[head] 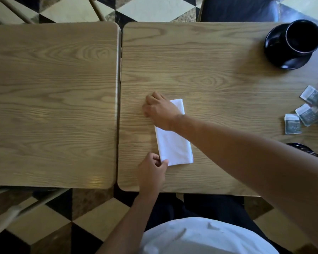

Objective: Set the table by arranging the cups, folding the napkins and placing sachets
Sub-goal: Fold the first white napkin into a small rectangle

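A white napkin (173, 143), folded into a long rectangle, lies on the right wooden table (218, 74) near its left edge. My left hand (151, 169) pinches the napkin's near left corner. My right hand (159, 109) lies over the napkin's far end with fingers curled, gripping that end. A black cup (302, 36) stands on a black saucer (275, 52) at the table's far right corner. Several grey-and-white sachets (308, 110) lie loose by the right edge.
A second wooden table (51, 99) stands flush to the left, with a narrow gap between the two. Another black saucer edge (305, 148) shows behind my right forearm. Chair frames and a checkered floor surround the tables.
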The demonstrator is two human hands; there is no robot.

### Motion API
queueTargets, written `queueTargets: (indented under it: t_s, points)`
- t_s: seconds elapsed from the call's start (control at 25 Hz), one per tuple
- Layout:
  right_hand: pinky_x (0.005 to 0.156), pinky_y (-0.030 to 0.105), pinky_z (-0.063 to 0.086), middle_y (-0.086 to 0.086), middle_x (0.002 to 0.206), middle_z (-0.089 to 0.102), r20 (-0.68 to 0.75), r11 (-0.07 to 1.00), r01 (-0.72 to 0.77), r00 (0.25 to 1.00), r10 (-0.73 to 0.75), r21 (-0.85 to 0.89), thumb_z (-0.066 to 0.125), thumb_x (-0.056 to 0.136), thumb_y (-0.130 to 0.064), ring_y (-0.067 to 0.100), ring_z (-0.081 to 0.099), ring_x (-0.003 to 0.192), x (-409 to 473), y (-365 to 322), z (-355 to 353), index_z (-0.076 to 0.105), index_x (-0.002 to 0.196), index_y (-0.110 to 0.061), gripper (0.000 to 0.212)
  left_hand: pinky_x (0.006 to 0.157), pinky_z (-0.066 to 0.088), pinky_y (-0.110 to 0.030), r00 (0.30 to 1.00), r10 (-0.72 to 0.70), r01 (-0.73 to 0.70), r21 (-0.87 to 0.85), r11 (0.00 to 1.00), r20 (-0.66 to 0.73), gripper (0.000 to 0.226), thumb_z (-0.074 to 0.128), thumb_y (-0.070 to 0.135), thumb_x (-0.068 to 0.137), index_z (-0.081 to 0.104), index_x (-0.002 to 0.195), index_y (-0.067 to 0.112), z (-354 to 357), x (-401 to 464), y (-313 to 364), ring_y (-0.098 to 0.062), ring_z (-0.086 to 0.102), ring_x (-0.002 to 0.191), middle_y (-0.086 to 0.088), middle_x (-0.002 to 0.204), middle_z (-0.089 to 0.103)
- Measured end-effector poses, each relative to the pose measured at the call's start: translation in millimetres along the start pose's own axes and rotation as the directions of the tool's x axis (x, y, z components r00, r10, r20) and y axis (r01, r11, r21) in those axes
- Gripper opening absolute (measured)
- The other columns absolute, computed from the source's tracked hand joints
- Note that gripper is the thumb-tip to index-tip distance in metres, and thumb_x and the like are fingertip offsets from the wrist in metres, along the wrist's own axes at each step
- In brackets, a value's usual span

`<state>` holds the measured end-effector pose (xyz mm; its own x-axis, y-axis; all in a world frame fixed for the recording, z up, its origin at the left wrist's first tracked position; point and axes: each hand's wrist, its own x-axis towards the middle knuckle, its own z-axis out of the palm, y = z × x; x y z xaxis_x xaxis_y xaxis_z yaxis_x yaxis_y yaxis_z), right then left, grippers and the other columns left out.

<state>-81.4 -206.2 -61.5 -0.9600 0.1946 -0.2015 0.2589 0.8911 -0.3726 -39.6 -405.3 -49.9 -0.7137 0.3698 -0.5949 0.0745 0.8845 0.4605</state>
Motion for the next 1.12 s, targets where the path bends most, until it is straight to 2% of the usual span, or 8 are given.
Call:
queueTargets:
  t_s: [0.08,0.2,0.32,0.44,0.6,0.76,1.0,1.12]
  points:
    - [0.099,0.04,0.042,0.016,0.117,0.059,-0.117,0.99,-0.036,0.992,0.052,0.14,0.053,0.082,0.005,0.037,0.051,0.109,-16.2,-0.1,-4.1,0.07,0.104,-0.006,0.031,0.055,0.034,-0.017,1.0,0.028,-0.028,-0.02,0.999,-0.014,0.019,0.073,0.037,0.086,0.059,0.088,0.024,-0.8,-1.1,0.2,-0.004,0.057,0.065,0.012,0.067,0.062]
    - [0.087,0.045,0.048,0.015,0.113,0.059,-0.262,0.895,-0.265,0.891,0.37,0.36,0.055,0.077,0.008,0.036,0.056,0.101,-63.4,11.2,-7.3,0.071,0.108,-0.007,0.038,0.059,0.04,-0.026,0.995,0.099,-0.099,-0.015,0.995,-0.002,0.022,0.062,0.032,0.094,0.061,0.113,0.02,-11.3,7.1,-1.8,-0.008,0.06,0.067,0.011,0.076,0.069]
    - [0.073,0.037,0.044,0.002,0.104,0.059,-0.096,0.629,-0.612,0.676,0.731,0.479,0.054,0.092,-0.015,0.027,0.056,0.088,-135.8,18.3,5.1,0.065,0.106,-0.017,0.017,0.054,0.036,-0.011,0.999,0.012,-0.01,-0.055,0.998,0.04,0.029,0.071,0.032,0.087,0.057,0.111,0.028,-19.1,15.1,0.4,0.005,0.06,0.066,0.017,0.071,0.068]
    - [0.07,0.034,0.042,-0.006,0.092,0.063,0.155,0.453,-0.763,0.572,0.805,0.461,0.051,0.094,-0.036,0.02,0.057,0.084,-188.7,-2.8,24.6,0.057,0.094,-0.027,0.011,0.052,0.04,-0.009,0.997,-0.017,0.029,-0.146,0.989,0.082,0.03,0.078,0.026,0.077,0.052,0.09,0.029,-12.5,14.9,5.9,0.009,0.061,0.064,0.014,0.064,0.067]
    - [0.079,0.035,0.047,-0.006,0.098,0.063,0.153,0.49,-0.748,0.604,0.782,0.447,0.055,0.096,-0.04,0.021,0.06,0.097,-199.0,-34.9,47.5,0.066,0.096,-0.024,0.02,0.057,0.05,-0.021,0.985,-0.105,0.143,-0.304,0.942,0.138,0.036,0.076,0.019,0.07,0.052,0.095,0.031,-11.4,12.4,10.3,-0.003,0.067,0.062,0.006,0.079,0.073]
    - [0.079,0.037,0.051,-0.007,0.095,0.069,0.133,0.305,-0.619,0.559,0.819,0.724,0.043,0.094,-0.01,0.02,0.067,0.089,-196.4,-30.5,47.6,0.06,0.122,-0.022,0.035,0.052,0.053,-0.028,0.961,-0.038,0.189,-0.547,0.816,0.274,0.044,0.066,-0.001,0.074,0.055,0.105,0.028,-29.6,13.2,11.5,-0.015,0.063,0.055,-0.006,0.063,0.07]
    - [0.079,0.01,0.047,-0.015,0.114,0.062,0.045,0.638,-0.359,0.89,0.453,0.682,0.068,0.086,-0.005,0.002,0.063,0.095,-194.1,-2.6,40.0,0.025,0.155,-0.049,0.093,0.052,0.052,-0.031,0.801,0.126,0.458,-0.734,0.501,0.586,0.034,0.055,-0.01,0.086,0.077,0.093,0.016,-53.8,21.8,20.2,-0.018,0.056,0.054,-0.006,0.066,0.059]
    - [0.081,0.033,0.06,-0.004,0.115,0.07,0.098,0.604,-0.333,0.917,0.388,0.724,0.07,0.082,-0.009,0.016,0.07,0.095,-175.0,8.2,38.0,0.038,0.147,-0.053,0.085,0.053,0.052,-0.031,0.767,0.159,0.486,-0.726,0.487,0.621,0.032,0.055,-0.005,0.078,0.078,0.091,0.014,-56.0,27.3,20.4,-0.023,0.059,0.058,-0.012,0.078,0.067]
